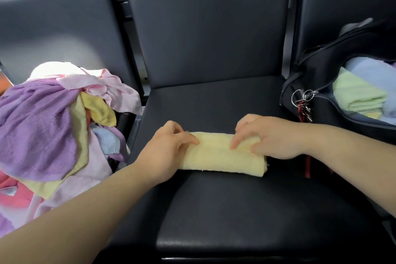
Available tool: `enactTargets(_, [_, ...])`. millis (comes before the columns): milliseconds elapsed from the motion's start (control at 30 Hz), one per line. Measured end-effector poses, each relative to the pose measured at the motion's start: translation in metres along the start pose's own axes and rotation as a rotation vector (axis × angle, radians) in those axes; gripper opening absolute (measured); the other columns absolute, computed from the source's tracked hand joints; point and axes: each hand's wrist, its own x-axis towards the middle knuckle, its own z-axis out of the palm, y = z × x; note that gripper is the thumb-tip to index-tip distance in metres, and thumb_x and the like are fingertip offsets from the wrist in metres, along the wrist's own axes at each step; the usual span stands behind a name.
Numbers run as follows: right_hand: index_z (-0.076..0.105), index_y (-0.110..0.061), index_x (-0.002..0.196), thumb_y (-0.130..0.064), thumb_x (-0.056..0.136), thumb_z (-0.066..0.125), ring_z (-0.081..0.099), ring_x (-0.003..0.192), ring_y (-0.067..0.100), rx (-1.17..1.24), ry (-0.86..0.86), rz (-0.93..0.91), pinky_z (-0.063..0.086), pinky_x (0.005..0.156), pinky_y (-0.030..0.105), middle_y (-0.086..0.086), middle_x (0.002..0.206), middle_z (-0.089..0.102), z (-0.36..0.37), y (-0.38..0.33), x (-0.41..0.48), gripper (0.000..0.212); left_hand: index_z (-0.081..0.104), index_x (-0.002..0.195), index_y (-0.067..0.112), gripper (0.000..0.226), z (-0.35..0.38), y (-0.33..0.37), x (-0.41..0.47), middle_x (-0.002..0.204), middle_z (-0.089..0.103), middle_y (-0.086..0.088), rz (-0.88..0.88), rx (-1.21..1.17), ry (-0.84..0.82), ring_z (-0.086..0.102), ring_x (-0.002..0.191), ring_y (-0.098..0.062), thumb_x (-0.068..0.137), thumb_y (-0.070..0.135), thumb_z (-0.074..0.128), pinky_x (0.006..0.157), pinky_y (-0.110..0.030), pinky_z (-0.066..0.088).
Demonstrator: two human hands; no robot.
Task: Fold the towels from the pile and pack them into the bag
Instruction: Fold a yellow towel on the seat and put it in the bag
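A pale yellow towel (pixel 222 156), folded into a narrow strip, lies across the middle chair seat (pixel 235 210). My left hand (pixel 169 146) holds its left end, fingers curled over the top edge. My right hand (pixel 267 137) grips the right end, thumb and fingers pinching a fold. The pile of unfolded towels (pixel 49 126), purple, pink, yellow and blue, sits on the chair to the left. The black bag (pixel 321 83) stands open on the right chair, with folded green and blue towels (pixel 362 92) inside.
Black padded chair backs (pixel 205 28) rise behind the seat. A key ring with a red strap (pixel 304 103) hangs from the bag's near corner. Gaps separate the three seats.
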Motion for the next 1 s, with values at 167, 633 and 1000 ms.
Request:
enactTargets(167, [0.075,-0.043,0.092,-0.035,0.085,0.063,0.064,0.096,0.008,0.026,-0.035,0.084,0.057,0.088,0.033,-0.013,0.111,0.065,0.006,-0.020,0.000,0.016,0.054,0.133,0.057,0.033,-0.002,0.006,0.002,0.112,0.044,0.017,-0.185,-0.068,-0.178,0.045,0.119,-0.008,0.101,0.050,0.049,0.108,-0.031,0.038])
enactTargets(633, [0.064,-0.046,0.111,-0.005,0.082,0.075,0.065,0.114,0.034,0.506,-0.256,0.131,0.057,0.092,0.044,0.005,0.125,0.056,0.006,-0.019,-0.016,0.051,0.052,0.130,0.041,0.039,0.006,0.049,0.004,0.104,0.045,0.010,-0.065,-0.104,-0.100,0.055,0.087,-0.008,0.098,0.020,0.058,0.069,-0.010,0.039])
enactTargets(1000, [0.065,-0.044,0.100,-0.026,0.087,0.078,0.066,0.092,0.015,0.463,0.224,-0.023,0.054,0.074,0.035,-0.005,0.106,0.064,-0.059,0.014,-0.103,0.026,0.051,0.119,0.054,0.040,-0.018,0.148,0.052,0.116,0.049,0.018,0.069,-0.234,0.065,0.055,0.097,-0.003,0.097,0.022,0.061,0.074,-0.011,0.040])
